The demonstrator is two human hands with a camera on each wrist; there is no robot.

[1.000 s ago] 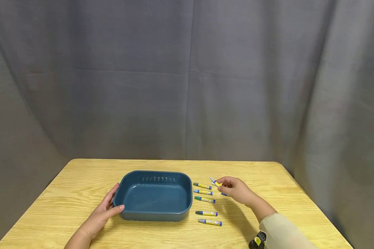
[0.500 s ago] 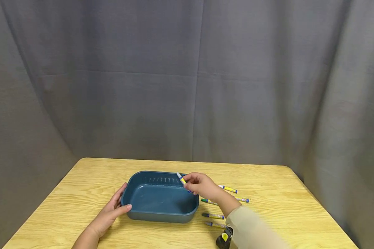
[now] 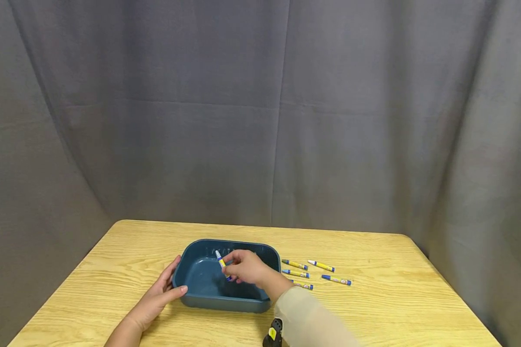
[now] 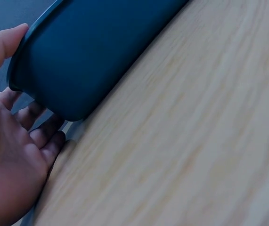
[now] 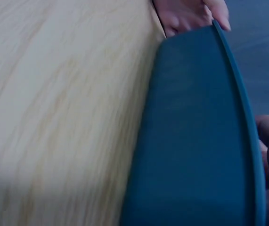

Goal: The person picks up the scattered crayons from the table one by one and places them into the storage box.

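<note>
In the head view, a dark teal rectangular basin (image 3: 221, 303) stands on the wooden table. My left hand (image 3: 158, 295) holds its left end, thumb at the front rim and fingers along the outer side. The left wrist view shows that thumb against the rim and the fingers by the wall. My right hand (image 3: 248, 269) is over the basin's interior, pinching a crayon (image 3: 221, 260) with a pale tip and yellow wrapper, tilted with the tip up. In the right wrist view the basin's wall hides most of this hand and the crayon.
Right of the basin lie several more crayons, among them a white one (image 3: 321, 266), a dark blue one (image 3: 336, 280) and a light blue one (image 3: 296, 273). My right sleeve (image 3: 308, 318) covers part of the table (image 3: 373, 308) there. Grey curtain (image 3: 260, 120) hangs behind.
My right hand has lifted the crayon from the table's right side and carried it left, over the basin. The left hand stays at the basin's left end. The head view has shifted slightly.
</note>
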